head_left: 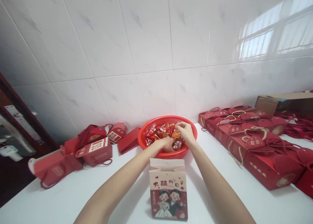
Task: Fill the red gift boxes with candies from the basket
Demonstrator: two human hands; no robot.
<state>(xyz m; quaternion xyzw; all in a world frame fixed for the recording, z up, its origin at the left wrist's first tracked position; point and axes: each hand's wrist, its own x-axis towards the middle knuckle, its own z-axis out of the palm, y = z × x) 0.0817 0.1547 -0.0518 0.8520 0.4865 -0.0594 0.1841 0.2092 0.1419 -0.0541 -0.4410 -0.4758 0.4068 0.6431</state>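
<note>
A red plastic basket (141, 136) with perforated sides holds many wrapped candies (158, 132). My left hand (168, 144) is down among them at the front of the basket, fingers curled beside a dark red wrapped candy (177, 145); what it grips is hidden. My right hand (185, 130) reaches over the right rim with thumb and fingers bent together near a yellow-and-red candy (176, 135). Whether anything is pinched there is too small to tell. Between my forearms a paper gift box (168, 191) with a cartoon bride and groom stands upright, its top open.
Red gift boxes with rope handles (254, 145) stand in rows on the right of the white table (127, 198). More red boxes (95, 150) and a flat red box (128, 141) lie on the left. A cardboard carton (266, 104) is at far right, against the tiled wall (151, 54).
</note>
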